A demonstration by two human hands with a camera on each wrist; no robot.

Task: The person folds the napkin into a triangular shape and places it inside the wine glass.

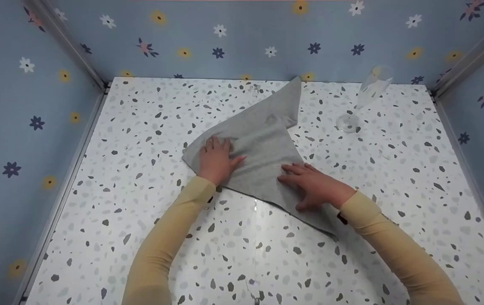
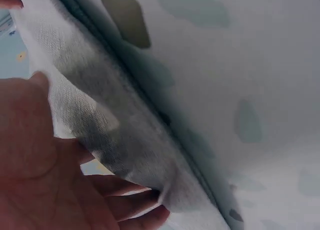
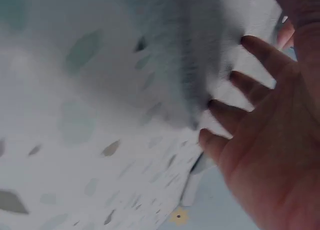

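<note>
A grey cloth (image 1: 263, 148) lies partly folded on the speckled table, one corner reaching toward the back wall and another pointing to the front right. My left hand (image 1: 216, 160) rests palm down on its left part, fingers spread. Over the cloth's right side my right hand (image 1: 311, 185) lies with fingers extended and thumb apart. In the left wrist view the fingertips of the left hand (image 2: 90, 175) touch the cloth (image 2: 105, 100) near its layered edge. The right wrist view shows the straight fingers of the right hand (image 3: 255, 125) at the cloth's (image 3: 185, 55) border.
A clear stemmed glass (image 1: 373, 91) stands on the table at the back right, its round base (image 1: 347, 123) toward me. White terrazzo-patterned table (image 1: 140, 237) surrounds the cloth. Blue flowered panels (image 1: 242, 38) close off the back and both sides.
</note>
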